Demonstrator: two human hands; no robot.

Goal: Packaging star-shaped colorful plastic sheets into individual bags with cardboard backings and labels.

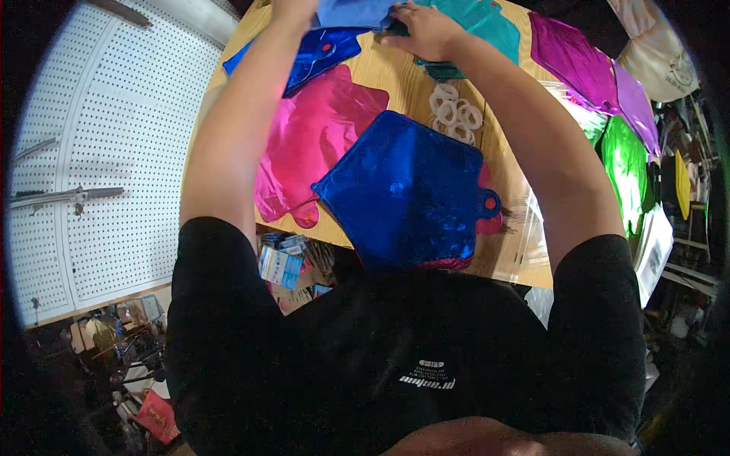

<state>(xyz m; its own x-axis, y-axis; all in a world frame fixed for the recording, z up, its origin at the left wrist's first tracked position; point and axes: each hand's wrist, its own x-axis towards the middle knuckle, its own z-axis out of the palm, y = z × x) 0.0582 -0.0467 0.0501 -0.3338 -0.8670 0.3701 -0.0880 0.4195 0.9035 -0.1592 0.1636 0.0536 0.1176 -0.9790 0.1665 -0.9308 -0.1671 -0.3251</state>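
Note:
Both my arms reach to the far side of the wooden table. My left hand (295, 11) is blurred and cut off by the top edge, beside a light blue sheet-like piece (351, 14); its fingers are hidden. Against the right end of that piece, my right hand (427, 32) rests with fingers spread, next to a flat teal foil balloon (483, 26). Under my left forearm lies a shiny blue foil balloon (323, 57). Closer to me are a flat pink foil balloon (308, 133) and, partly over it, a dark blue one (411, 190) with a round tab.
White rings (456, 114) lie in a cluster on the wooden table (407, 83). Purple (574, 64) and green (625, 175) foil balloons sit along the right edge. A white pegboard (114, 152) stands at left. Small packets (281, 266) lie below the table's near edge.

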